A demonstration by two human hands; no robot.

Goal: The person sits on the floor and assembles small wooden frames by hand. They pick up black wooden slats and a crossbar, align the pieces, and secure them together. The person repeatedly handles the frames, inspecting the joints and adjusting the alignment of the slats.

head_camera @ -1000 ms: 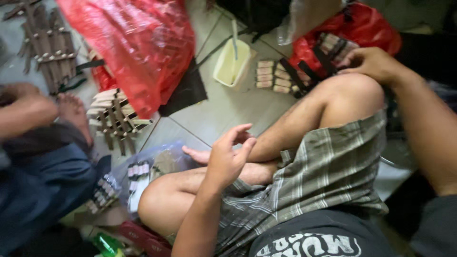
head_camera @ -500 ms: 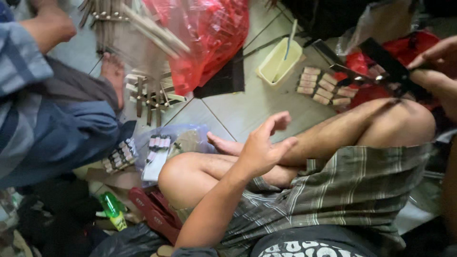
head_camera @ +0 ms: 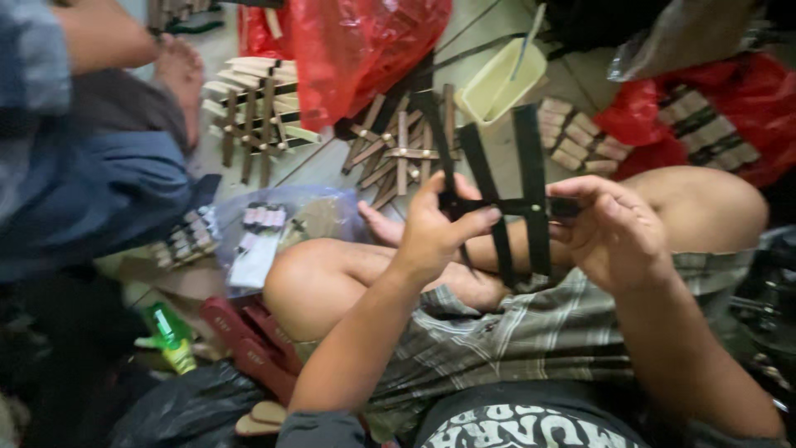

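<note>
1. Wide red plastic bag (head_camera: 356, 41) across the top centre, bulging; a second red bag (head_camera: 705, 116) at upper right, holding short pale wooden blocks.
2. Co-worker's blue sleeve and dark trouser leg (head_camera: 91, 182) filling the left edge, a bare foot (head_camera: 178, 75) resting on the tiled floor (head_camera: 332, 162) beside a stack of slatted wooden frames (head_camera: 253, 108).
3. Bare crossed legs (head_camera: 348, 274) and plaid shorts (head_camera: 531, 323) in the lower middle, seen from above.
4. Now raised over the lap, unlike half a second earlier: a black slatted frame (head_camera: 506, 203), three dark upright strips joined by one cross strip, then only at the far right edge near the right hand.
5. Left hand (head_camera: 435, 228), empty and open above the knee a moment ago, now closed on the frame's left end, thumb along the cross strip.
6. Right hand (head_camera: 613, 232) clamped on the cross strip's right end, fingers curled over it.
7. Judged from this: frame brought in front of the body and steadied by both hands.
8. Pale yellow tub (head_camera: 497, 83) with a stick inside, behind the frame.
9. Clear plastic bag (head_camera: 274, 228) of small parts by the left knee.
10. Green bottle (head_camera: 170, 336) at lower left.
</note>
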